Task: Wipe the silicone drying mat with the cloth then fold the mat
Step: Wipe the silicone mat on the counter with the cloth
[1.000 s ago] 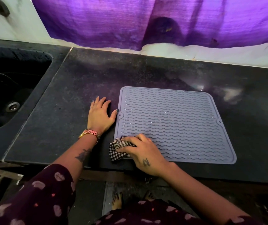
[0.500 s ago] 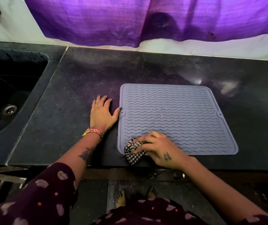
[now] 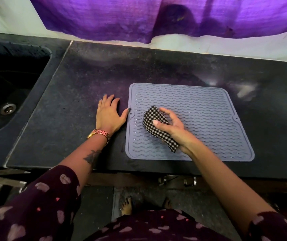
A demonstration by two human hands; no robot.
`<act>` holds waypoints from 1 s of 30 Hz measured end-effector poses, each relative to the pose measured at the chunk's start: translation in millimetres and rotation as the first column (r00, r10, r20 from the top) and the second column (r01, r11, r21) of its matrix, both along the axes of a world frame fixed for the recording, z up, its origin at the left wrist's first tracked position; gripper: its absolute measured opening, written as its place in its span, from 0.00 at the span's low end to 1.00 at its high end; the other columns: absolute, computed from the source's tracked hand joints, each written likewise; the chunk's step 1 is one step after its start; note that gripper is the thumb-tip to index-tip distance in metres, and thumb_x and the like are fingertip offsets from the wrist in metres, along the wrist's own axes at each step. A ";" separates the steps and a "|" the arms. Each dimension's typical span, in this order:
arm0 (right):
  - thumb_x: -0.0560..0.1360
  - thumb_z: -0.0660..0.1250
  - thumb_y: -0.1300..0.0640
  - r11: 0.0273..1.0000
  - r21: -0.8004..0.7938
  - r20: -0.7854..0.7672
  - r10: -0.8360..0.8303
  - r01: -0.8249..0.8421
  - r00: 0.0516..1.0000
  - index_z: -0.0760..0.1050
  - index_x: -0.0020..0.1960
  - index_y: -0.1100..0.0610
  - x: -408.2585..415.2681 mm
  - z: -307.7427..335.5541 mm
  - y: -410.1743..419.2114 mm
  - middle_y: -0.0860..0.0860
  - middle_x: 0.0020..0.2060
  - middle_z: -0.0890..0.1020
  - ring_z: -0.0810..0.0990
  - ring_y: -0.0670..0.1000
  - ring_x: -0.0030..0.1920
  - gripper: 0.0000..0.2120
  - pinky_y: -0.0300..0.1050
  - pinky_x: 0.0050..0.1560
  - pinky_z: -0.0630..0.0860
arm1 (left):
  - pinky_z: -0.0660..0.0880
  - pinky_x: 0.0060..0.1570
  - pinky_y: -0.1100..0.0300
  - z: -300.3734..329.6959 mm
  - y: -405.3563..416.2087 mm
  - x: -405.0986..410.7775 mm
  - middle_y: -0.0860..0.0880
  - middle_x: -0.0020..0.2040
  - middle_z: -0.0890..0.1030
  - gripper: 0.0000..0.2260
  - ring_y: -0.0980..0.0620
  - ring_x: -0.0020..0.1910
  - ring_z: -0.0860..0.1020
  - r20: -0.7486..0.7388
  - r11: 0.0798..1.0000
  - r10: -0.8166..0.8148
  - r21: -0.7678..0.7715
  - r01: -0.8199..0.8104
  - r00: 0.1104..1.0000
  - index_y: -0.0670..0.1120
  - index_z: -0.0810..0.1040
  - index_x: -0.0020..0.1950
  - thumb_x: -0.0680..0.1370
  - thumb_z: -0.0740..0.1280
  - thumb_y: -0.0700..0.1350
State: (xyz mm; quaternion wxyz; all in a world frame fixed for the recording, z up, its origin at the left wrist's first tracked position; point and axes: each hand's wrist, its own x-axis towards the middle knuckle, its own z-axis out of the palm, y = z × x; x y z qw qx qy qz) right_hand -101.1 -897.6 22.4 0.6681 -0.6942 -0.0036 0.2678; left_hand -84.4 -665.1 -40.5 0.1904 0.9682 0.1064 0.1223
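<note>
Right hand (image 3: 171, 127), centre of frame, is clamping its grip on the cloth (image 3: 156, 127): thumb pressing on top, the other fingers curling loosely behind, cloth hanging bent below the palm and looking lifted off the surface rather than flat on it. Left hand (image 3: 108, 114), left of centre, is lying flat with fingers spread and grip holding nothing; the palm is resting on the desk (image 3: 73, 101) while the thumb tip is touching the left edge of the mat (image 3: 208, 119). Cloth is showing a small black-and-white check weave. Mat is lying flat and unfolded, grey-lilac silicone, rounded corners, raised rim, wavy ridges, a small notch midway on each side edge. Desk is dark speckled stone, glare in upper right. Dark sink (image 3: 9, 94) is sitting at far left; purple curtain (image 3: 139, 16) is hanging across the top over a pale wall.
</note>
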 end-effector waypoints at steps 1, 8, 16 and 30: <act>0.70 0.72 0.55 0.995 -0.089 0.068 0.059 -0.053 0.996 0.69 0.65 0.50 3.6 -0.6 4.7 0.52 0.57 0.78 0.81 0.50 0.49 0.26 0.45 0.44 0.80 | 0.48 0.75 0.50 0.1 -0.2 -0.6 0.44 0.73 0.65 0.28 0.43 0.75 0.55 0.005 1.000 0.009 -0.005 -0.009 1.000 0.44 0.69 0.70 0.76 0.61 0.61; 0.76 0.65 0.55 0.848 -0.504 0.445 0.418 -0.164 0.792 0.74 0.62 0.51 19.9 -5.3 39.2 0.51 0.56 0.80 0.76 0.51 0.55 0.14 0.45 0.54 0.72 | 0.47 0.75 0.51 5.7 1.0 -2.5 0.45 0.74 0.64 0.28 0.45 0.76 0.54 0.017 0.994 0.033 -0.103 -0.031 0.999 0.45 0.68 0.71 0.74 0.67 0.56; 0.77 0.62 0.54 0.731 -0.617 0.482 0.644 -0.293 0.594 0.67 0.65 0.43 15.6 -13.2 36.3 0.52 0.56 0.79 0.74 0.54 0.55 0.17 0.49 0.54 0.71 | 0.49 0.75 0.50 2.7 2.4 -1.2 0.44 0.72 0.68 0.31 0.43 0.75 0.58 0.109 0.987 0.081 -0.149 -0.065 0.991 0.43 0.71 0.68 0.70 0.71 0.58; 0.77 0.63 0.52 0.685 -0.629 0.481 0.714 -0.368 0.508 0.69 0.63 0.47 -14.7 -14.5 25.1 0.49 0.55 0.79 0.72 0.52 0.54 0.15 0.50 0.52 0.71 | 0.50 0.75 0.50 3.4 1.0 -1.8 0.45 0.72 0.68 0.34 0.45 0.75 0.58 0.112 0.989 0.095 -0.124 -0.081 0.989 0.44 0.71 0.68 0.69 0.70 0.63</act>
